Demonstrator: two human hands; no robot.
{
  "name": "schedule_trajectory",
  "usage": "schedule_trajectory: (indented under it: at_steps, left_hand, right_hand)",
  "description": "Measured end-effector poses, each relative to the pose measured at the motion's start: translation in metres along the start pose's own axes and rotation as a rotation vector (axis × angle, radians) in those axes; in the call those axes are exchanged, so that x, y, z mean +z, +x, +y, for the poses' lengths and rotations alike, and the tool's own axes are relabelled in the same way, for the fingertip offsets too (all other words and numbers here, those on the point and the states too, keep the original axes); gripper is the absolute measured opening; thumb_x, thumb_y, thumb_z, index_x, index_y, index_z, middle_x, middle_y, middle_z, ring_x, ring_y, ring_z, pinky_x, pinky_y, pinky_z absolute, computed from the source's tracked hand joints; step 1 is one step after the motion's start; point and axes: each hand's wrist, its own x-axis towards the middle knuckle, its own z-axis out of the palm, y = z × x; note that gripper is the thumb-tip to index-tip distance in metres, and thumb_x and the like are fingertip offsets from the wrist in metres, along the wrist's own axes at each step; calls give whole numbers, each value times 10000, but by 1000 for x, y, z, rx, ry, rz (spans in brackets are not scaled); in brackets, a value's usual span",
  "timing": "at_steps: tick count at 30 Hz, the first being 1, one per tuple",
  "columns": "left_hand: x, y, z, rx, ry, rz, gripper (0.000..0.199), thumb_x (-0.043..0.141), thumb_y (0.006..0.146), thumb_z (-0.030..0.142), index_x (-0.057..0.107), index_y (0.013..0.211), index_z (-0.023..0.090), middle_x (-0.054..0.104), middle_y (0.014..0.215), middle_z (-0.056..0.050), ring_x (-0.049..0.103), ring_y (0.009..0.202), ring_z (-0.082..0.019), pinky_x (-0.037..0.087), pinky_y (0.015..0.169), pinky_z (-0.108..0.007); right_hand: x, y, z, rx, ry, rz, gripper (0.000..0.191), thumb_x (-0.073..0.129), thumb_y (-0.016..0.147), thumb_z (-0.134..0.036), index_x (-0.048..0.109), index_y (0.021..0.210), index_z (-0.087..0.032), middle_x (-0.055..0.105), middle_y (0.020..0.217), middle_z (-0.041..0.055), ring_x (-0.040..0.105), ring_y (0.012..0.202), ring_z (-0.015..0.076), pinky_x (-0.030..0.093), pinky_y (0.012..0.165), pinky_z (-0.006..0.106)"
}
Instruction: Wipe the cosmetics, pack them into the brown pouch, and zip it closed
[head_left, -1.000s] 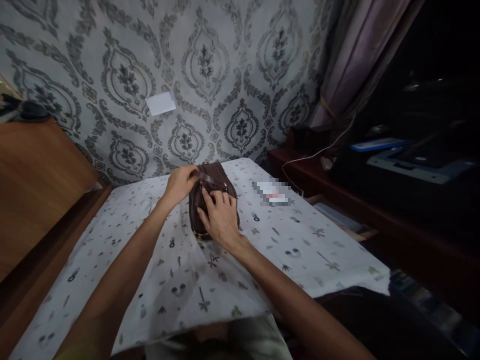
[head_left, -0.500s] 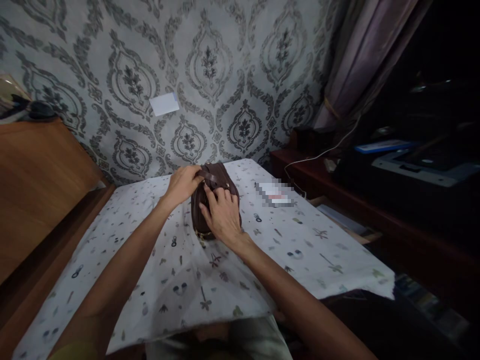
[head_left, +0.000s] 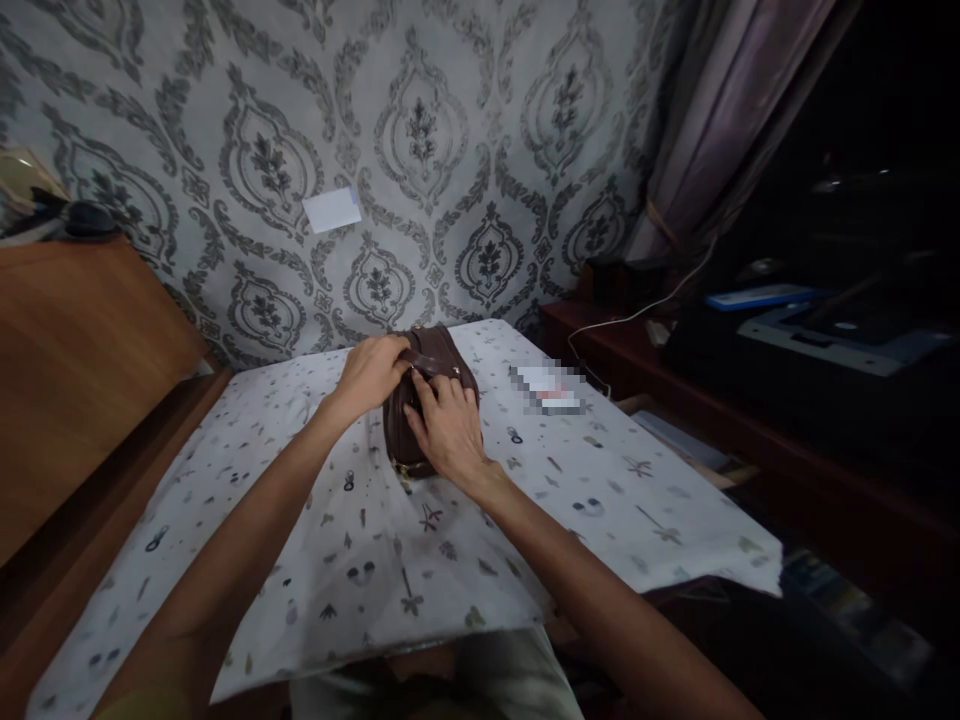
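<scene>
A small dark brown handbag (head_left: 466, 378) with a strap on top and gold-coloured metal fittings lies on a cloth-covered table. At its upper left side my left hand (head_left: 373, 372) has its fingers closed around the edge by the strap (head_left: 426, 360); the exact grip is partly hidden. My right hand (head_left: 450, 428) lies across the bag's top with fingers stretched and thumb apart, its index fingertip close to my left fingertips. A gold-coloured fitting (head_left: 409, 468) shows at the bag's near end.
A white cloth with small prints (head_left: 300, 540) covers the table. Right of the bag lies a pixelated flat item (head_left: 547, 388). A wooden panel (head_left: 82, 360) borders the left; a dark red cabinet (head_left: 675, 400) with a white cable (head_left: 637, 315) stands right. Patterned wallpaper (head_left: 420, 150) rises behind.
The view has shifted very slightly. My left hand has moved a little right along the strap, and the strap sits slightly differently. My right hand stays on the bag.
</scene>
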Motion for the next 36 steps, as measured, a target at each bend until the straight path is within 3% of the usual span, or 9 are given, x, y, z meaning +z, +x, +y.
schedule_trajectory:
  at_steps: [7, 14, 23, 28, 31, 36]
  left_hand:
    - [3, -9, 4, 95, 85, 53, 201, 518, 896, 124, 703, 938, 188, 735, 1031, -113, 653, 1057, -285, 479, 853, -350]
    - [9, 9, -21, -15, -223, 44, 175, 556, 876, 208, 731, 878, 203, 726, 787, -18, 631, 762, -203, 422, 677, -290]
    - [4, 8, -21, -67, -172, 78, 195, 569, 855, 228, 764, 865, 228, 727, 773, -35, 639, 769, -234, 368, 622, -299]
    - [4, 8, -21, -38, -202, 74, 200, 565, 838, 221, 764, 861, 217, 703, 749, -30, 614, 742, -219, 385, 656, -303]
    - [8, 7, -23, -18, -280, 82, 198, 548, 834, 203, 746, 838, 198, 679, 721, -24, 594, 712, -206, 385, 659, -305]
    - [22, 3, -28, -49, -496, 95, 110, 568, 828, 191, 677, 818, 184, 663, 720, 0, 604, 728, -185, 419, 675, -285]
  right_hand:
    - [-6, 0, -2, -5, -12, 9, 474, 475, 1028, -320, 526, 1460, -131, 631, 1229, 192, 529, 1086, 320, 401, 868, 432]
    - [-15, 3, 0, -24, -63, -43, 505, 499, 1026, -325, 494, 1492, -131, 634, 1187, 174, 548, 1088, 313, 422, 890, 437]
    - [-17, -7, 6, -86, -66, -47, 446, 471, 1028, -266, 526, 1467, -213, 624, 1149, 148, 550, 1067, 300, 414, 890, 425]
    - [-22, -7, 5, -85, -66, -54, 395, 479, 1016, -236, 574, 1396, -188, 630, 1129, 145, 552, 1038, 295, 412, 867, 412]
    - [-17, -16, 7, -63, -31, -23, 371, 528, 993, -266, 595, 1344, -168, 618, 1130, 148, 536, 1035, 306, 422, 854, 411]
    - [-4, -30, 14, -28, 52, 47, 502, 633, 919, -276, 549, 1398, -151, 576, 1236, 171, 511, 1103, 330, 441, 897, 435]
